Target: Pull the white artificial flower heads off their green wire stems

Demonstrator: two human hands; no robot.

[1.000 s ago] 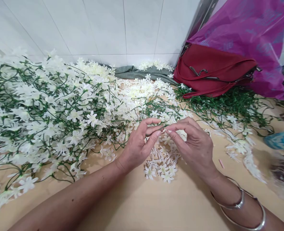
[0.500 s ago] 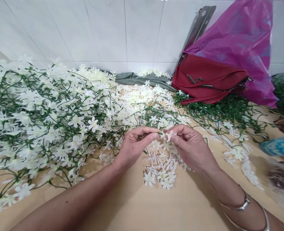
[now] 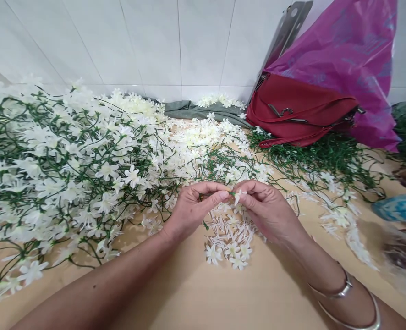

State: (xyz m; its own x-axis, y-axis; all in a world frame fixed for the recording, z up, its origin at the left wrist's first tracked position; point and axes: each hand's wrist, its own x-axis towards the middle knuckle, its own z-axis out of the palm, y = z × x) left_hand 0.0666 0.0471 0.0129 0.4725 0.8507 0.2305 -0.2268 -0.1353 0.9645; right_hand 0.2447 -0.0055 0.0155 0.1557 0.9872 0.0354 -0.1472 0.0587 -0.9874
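Note:
My left hand (image 3: pixel 198 206) pinches a green artificial stem (image 3: pixel 231 193) between thumb and forefinger, with most of it hidden by the fingers. Facing it, my right hand (image 3: pixel 265 207) is closed on a white artificial flower (image 3: pixel 238 197) that meets the stem's tip. Both hands are held just above a small heap of thin white stamens (image 3: pixel 228 233). A few loose white blossoms (image 3: pixel 238 261) lie at the near edge of that heap. Two silver bangles sit on my right forearm.
A large pile of white flowers on green stems (image 3: pixel 68 169) fills the left. Behind the hands lie more loose petals (image 3: pixel 203 133). At right are a red handbag (image 3: pixel 299 110), a purple plastic bag (image 3: pixel 354 59), green stems (image 3: pixel 320 153) and a blue-and-white object (image 3: pixel 398 207).
My hands stay close together, and the right has shifted slightly left. The white flower has turned and now sits against the green stem's tip, its petals pointing downward.

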